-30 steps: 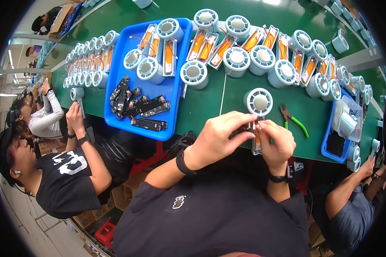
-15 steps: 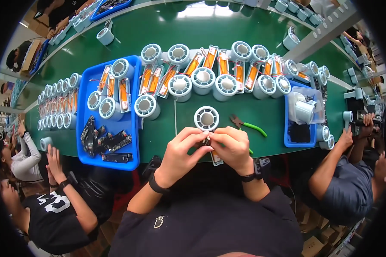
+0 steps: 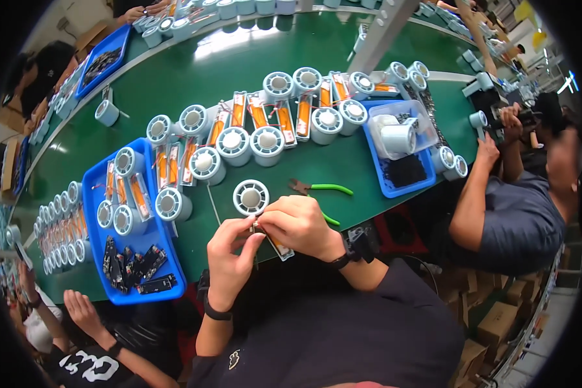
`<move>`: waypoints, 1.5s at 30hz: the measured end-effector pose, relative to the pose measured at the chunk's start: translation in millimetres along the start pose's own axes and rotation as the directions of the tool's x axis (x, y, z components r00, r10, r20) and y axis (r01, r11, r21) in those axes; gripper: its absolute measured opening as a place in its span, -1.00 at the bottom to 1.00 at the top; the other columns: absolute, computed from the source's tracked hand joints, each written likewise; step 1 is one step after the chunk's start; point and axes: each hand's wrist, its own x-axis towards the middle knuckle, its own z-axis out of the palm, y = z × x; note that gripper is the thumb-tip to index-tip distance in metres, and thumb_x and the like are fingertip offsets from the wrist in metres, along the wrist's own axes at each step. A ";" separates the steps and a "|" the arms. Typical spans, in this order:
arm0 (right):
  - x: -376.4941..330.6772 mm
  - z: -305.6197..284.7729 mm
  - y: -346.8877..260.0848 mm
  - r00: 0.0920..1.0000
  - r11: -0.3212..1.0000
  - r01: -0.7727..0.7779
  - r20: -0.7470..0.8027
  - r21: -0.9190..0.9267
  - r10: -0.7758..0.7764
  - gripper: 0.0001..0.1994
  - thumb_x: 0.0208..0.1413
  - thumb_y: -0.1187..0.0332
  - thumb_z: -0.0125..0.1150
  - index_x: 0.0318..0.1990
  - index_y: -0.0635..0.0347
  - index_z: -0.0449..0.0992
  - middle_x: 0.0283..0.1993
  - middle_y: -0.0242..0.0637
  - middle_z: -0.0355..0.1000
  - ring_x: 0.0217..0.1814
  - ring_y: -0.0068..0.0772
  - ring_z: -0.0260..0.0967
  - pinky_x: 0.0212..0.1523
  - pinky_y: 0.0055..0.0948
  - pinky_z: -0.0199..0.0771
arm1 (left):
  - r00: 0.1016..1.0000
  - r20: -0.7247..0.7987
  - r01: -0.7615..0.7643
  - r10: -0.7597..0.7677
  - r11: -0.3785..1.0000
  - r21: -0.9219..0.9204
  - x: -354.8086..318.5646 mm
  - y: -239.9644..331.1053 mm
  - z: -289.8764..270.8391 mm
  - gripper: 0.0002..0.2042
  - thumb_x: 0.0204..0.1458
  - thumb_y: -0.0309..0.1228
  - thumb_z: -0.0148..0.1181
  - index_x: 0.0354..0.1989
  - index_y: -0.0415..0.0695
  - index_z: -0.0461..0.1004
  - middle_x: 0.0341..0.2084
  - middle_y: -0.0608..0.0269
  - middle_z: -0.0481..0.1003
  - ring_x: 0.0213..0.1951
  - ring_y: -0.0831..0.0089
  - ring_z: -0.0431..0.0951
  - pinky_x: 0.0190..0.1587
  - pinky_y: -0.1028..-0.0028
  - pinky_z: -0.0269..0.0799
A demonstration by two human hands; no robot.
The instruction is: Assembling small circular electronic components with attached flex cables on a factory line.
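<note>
A light-blue handheld fan [image 3: 251, 198] lies face up on the green table in front of me, its handle end with an orange battery [image 3: 280, 244] showing past my right hand. Both hands meet just below the fan's round head. My left hand [image 3: 235, 253] is closed in a pinch of thumb and forefinger at a small whitish part [image 3: 255, 224]. Against the same spot, my right hand [image 3: 301, 225] has its fingertips pressed together. Fingers hide most of that part. Beyond my right hand rest cutting pliers with green handles [image 3: 330, 187].
A blue tray [image 3: 178, 275] at left carries fans and black circuit boards [image 3: 132, 266]. More open fans [image 3: 233, 145] with orange batteries line the table. At right, a blue tray [image 3: 388, 189] bears a clear box [image 3: 425, 132]. A metal post [image 3: 383, 39] rises behind. Co-workers sit on both sides.
The whole view has turned and shifted, so the table's things appear rotated and my hands lie further left. Both hands still pinch at the fan; my left fingers look slightly more spread.
</note>
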 end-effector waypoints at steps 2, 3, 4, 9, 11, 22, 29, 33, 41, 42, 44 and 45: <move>-1.7 -1.9 -3.9 1.000 0.998 0.003 0.005 -0.056 -0.003 -0.85 -0.08 0.49 0.48 -0.35 0.19 0.59 -0.34 -0.29 0.58 -0.38 -0.25 0.55 -0.38 -0.34 0.53 | 0.999 0.035 0.016 -0.016 1.000 -0.006 0.5 1.2 -3.2 -0.73 0.11 -0.66 0.33 -0.01 -0.32 0.58 -0.16 0.10 0.57 -0.15 0.35 0.69 -0.13 0.47 0.65; -2.4 -2.8 -4.7 1.000 0.996 0.017 0.019 -0.084 -0.015 -0.84 -0.07 0.47 0.47 -0.35 0.19 0.58 -0.34 -0.29 0.58 -0.38 -0.25 0.54 -0.37 -0.34 0.52 | 0.999 0.042 0.008 -0.007 1.000 -0.016 -0.1 2.4 -4.4 -0.73 0.11 -0.66 0.33 -0.01 -0.32 0.58 -0.16 0.10 0.57 -0.15 0.35 0.69 -0.13 0.47 0.65; -2.4 -3.8 -4.5 0.999 0.994 0.030 0.033 -0.110 -0.026 -0.84 -0.07 0.45 0.46 -0.36 0.18 0.56 -0.34 -0.30 0.57 -0.38 -0.25 0.54 -0.36 -0.34 0.52 | 0.999 0.042 0.005 -0.005 1.000 0.001 -0.9 4.0 -5.5 -0.74 0.11 -0.66 0.32 0.00 -0.32 0.58 -0.16 0.10 0.58 -0.15 0.36 0.69 -0.13 0.47 0.65; 0.2 -4.3 1.7 0.995 0.994 0.078 0.063 -0.078 -0.073 -0.83 -0.08 0.45 0.45 -0.38 0.16 0.52 -0.34 -0.32 0.56 -0.37 -0.27 0.53 -0.36 -0.35 0.50 | 0.985 0.146 0.098 -0.090 0.994 -0.050 2.0 3.5 -15.2 -0.76 0.13 -0.68 0.29 -0.02 -0.36 0.56 -0.16 0.11 0.58 -0.15 0.40 0.68 -0.12 0.49 0.64; 0.7 -7.1 8.6 0.993 0.998 0.051 0.104 -0.030 -0.047 -0.81 -0.10 0.45 0.46 -0.40 0.15 0.51 -0.35 -0.34 0.55 -0.37 -0.30 0.53 -0.35 -0.36 0.49 | 0.971 0.199 0.152 -0.133 0.985 -0.083 4.3 2.2 -18.2 -0.77 0.13 -0.69 0.28 -0.02 -0.37 0.56 -0.16 0.11 0.58 -0.15 0.41 0.68 -0.11 0.50 0.63; 4.0 -11.7 21.0 0.993 0.996 0.091 0.073 -0.013 -0.090 -0.79 -0.08 0.39 0.43 -0.43 0.11 0.43 -0.39 -0.38 0.49 -0.35 -0.32 0.50 -0.29 -0.36 0.45 | 0.955 0.266 0.189 -0.133 0.961 -0.200 12.8 -8.9 -13.8 -0.79 0.17 -0.69 0.23 -0.02 -0.37 0.54 -0.20 0.19 0.60 -0.20 0.51 0.64 -0.11 0.56 0.56; 1.2 -3.9 14.2 0.976 0.970 0.205 0.101 -0.129 -0.193 -0.84 -0.01 0.31 0.34 -0.41 0.08 0.45 -0.42 -0.39 0.44 -0.34 -0.29 0.50 -0.24 -0.29 0.44 | 0.943 0.268 0.213 -0.196 0.977 -0.034 15.2 5.6 -27.2 -0.77 0.21 -0.63 0.24 0.02 -0.33 0.49 -0.21 0.24 0.60 -0.19 0.53 0.62 -0.11 0.58 0.51; -0.4 -10.0 9.6 0.967 0.939 0.250 0.115 -0.235 -0.229 -0.86 0.00 0.34 0.32 -0.38 0.09 0.46 -0.40 -0.42 0.41 -0.32 -0.36 0.49 -0.29 -0.34 0.41 | 0.985 0.163 0.063 -0.058 0.998 -0.024 13.6 9.7 -13.3 -0.66 0.17 -0.65 0.27 0.11 -0.29 0.42 -0.23 0.22 0.61 -0.19 0.53 0.63 -0.11 0.58 0.53; 5.9 -11.5 7.9 0.946 0.924 0.293 0.212 -0.247 -0.243 -0.87 -0.01 0.36 0.29 -0.33 0.10 0.47 -0.36 -0.41 0.44 -0.31 -0.33 0.52 -0.25 -0.34 0.42 | 0.992 0.103 0.071 -0.067 0.997 -0.036 14.0 7.6 -18.5 -0.59 0.09 -0.68 0.34 0.11 -0.27 0.39 -0.26 0.16 0.63 -0.23 0.51 0.65 -0.13 0.58 0.56; 5.9 -11.2 8.9 0.942 0.924 0.296 0.232 -0.243 -0.241 -0.86 -0.02 0.36 0.30 -0.33 0.10 0.47 -0.36 -0.41 0.44 -0.31 -0.33 0.52 -0.25 -0.34 0.41 | 0.992 0.105 0.072 -0.067 0.997 -0.040 13.5 8.2 -18.7 -0.59 0.09 -0.68 0.34 0.11 -0.27 0.39 -0.26 0.16 0.63 -0.23 0.51 0.65 -0.13 0.58 0.56; 6.9 -9.8 8.4 0.940 0.925 0.293 0.250 -0.242 -0.232 -0.86 -0.03 0.36 0.30 -0.33 0.10 0.46 -0.37 -0.41 0.44 -0.32 -0.32 0.52 -0.25 -0.33 0.41 | 0.991 0.121 0.064 -0.064 0.998 0.009 12.8 9.5 -19.8 -0.58 0.08 -0.70 0.34 0.12 -0.28 0.39 -0.26 0.15 0.63 -0.22 0.50 0.66 -0.13 0.57 0.58; 7.3 -9.1 7.9 0.938 0.927 0.289 0.264 -0.240 -0.224 -0.85 -0.04 0.36 0.30 -0.33 0.10 0.46 -0.38 -0.41 0.44 -0.33 -0.32 0.51 -0.26 -0.33 0.40 | 0.989 0.131 0.059 -0.063 0.998 0.033 13.1 9.6 -19.8 -0.57 0.08 -0.70 0.34 0.12 -0.28 0.39 -0.26 0.14 0.63 -0.22 0.50 0.66 -0.12 0.56 0.58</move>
